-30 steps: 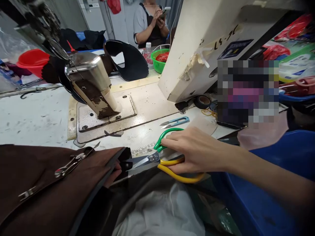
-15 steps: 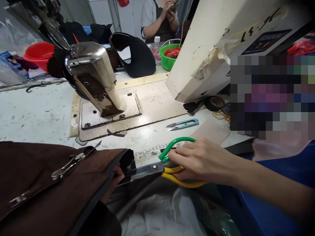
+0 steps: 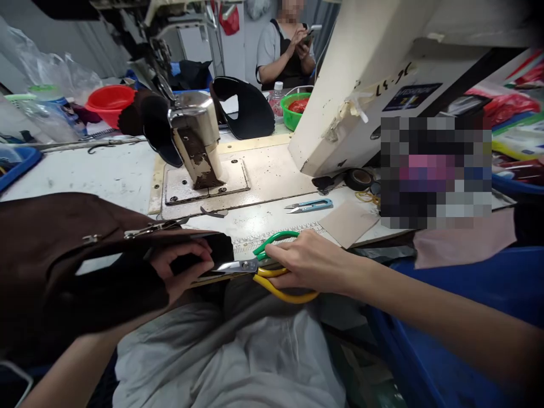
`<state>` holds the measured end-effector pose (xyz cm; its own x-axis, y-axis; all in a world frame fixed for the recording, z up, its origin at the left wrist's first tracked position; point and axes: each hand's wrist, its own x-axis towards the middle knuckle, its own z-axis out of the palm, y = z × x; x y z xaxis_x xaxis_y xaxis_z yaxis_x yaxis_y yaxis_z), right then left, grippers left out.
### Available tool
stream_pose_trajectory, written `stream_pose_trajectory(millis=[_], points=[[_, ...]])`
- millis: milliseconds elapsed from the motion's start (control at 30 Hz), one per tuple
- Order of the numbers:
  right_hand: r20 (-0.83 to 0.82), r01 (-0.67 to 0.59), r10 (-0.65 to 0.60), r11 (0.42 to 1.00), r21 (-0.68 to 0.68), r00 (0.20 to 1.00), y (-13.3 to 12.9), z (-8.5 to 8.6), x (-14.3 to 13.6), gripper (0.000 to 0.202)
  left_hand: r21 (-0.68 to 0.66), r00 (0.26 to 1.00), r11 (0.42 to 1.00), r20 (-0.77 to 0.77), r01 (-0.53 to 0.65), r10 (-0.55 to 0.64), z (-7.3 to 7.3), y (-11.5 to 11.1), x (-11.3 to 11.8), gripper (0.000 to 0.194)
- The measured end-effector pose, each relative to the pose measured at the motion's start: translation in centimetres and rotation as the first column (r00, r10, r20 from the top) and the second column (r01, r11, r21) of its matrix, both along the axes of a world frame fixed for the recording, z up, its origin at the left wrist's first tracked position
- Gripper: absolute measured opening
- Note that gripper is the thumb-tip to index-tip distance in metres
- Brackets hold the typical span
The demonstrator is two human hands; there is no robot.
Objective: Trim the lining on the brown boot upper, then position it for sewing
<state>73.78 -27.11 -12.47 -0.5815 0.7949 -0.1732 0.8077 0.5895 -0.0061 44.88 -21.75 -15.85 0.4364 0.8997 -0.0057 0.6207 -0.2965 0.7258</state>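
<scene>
Scissors (image 3: 259, 269) applied to brown material (image 3: 85, 255) at desk (image 3: 85, 175) edge.
Right hand (image 3: 310, 263) grip clenched on handles; left hand (image 3: 181, 272) grip apparently pinches material.

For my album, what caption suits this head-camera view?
Right hand works green-and-yellow scissors at brown leather held by left hand, near a sewing machine.

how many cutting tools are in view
2. The green and yellow scissors are in the right hand, blades at the brown piece; the small blue thread snips lie on the table beyond.
</scene>
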Motion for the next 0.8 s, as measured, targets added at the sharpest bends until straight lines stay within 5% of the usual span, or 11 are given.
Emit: stream_pose_trajectory(millis=[200, 333, 800], points=[[-0.022, 0.088, -0.086, 0.993, 0.075, 0.996, 0.0, 0.8, -1.4, 0.029, -0.319, 0.996, 0.945, 0.062, 0.077, -0.060, 4.2, 2.5, -0.2, 0.038], [-0.034, 0.069, -0.066, 0.993, 0.091, 0.997, 0.5, 2.1, -2.2, 0.027, -0.373, 0.995, 0.924, 0.083, 0.090, -0.063, 6.1, 2.7, 0.4, 0.036], [-0.040, 0.067, -0.064, 0.996, 0.063, 0.997, 1.4, 3.3, -4.2, 0.031, -0.435, 0.963, 0.899, 0.261, 0.058, 0.065, 7.2, 2.3, -0.4, 0.032]])
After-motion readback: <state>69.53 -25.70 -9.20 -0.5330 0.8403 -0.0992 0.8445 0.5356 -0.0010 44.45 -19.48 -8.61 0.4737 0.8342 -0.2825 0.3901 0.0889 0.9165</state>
